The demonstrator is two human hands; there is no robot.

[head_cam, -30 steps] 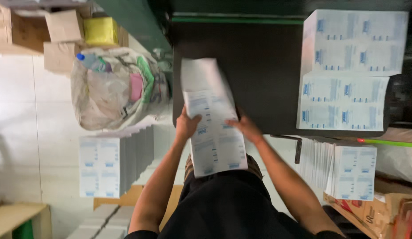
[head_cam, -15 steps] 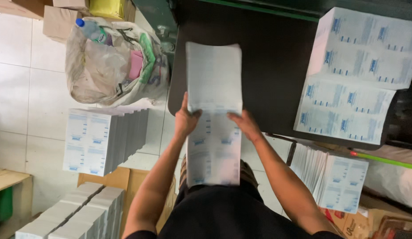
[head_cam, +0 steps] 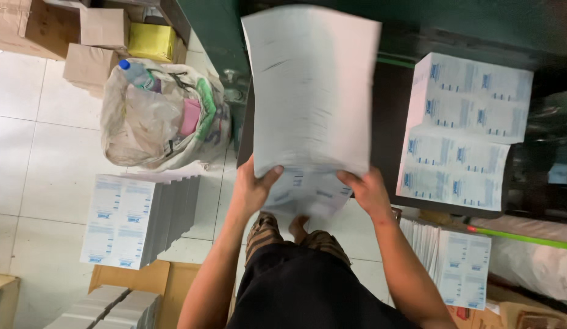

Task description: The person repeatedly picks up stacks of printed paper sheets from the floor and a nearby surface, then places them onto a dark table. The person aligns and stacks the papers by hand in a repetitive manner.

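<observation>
While both hands grip its near edge, one bundle of printed sheets (head_cam: 311, 91) stands lifted over the dark desk (head_cam: 390, 122), its blank side facing the camera and blurred. The left hand (head_cam: 251, 186) has its fingers clamped on the near left corner, thumb on top; the right hand (head_cam: 368, 192) has its fingers clamped on the near right corner.

On the desk to the right lie two spreads of printed sheets: a thick far stack (head_cam: 475, 94) and a flatter near layer (head_cam: 451, 167) touching it. Below the desk's right edge sits one more stack of sheets (head_cam: 460, 262).

On the tiled floor (head_cam: 33, 164) to the left stands one upright pile of sheets (head_cam: 134, 222), with more piles at the near left corner, too cropped to count. Far left are one full plastic sack (head_cam: 158, 116) with one blue-capped bottle (head_cam: 137, 73) in it, three cardboard boxes (head_cam: 103, 30) and one yellow packet (head_cam: 150, 41).
</observation>
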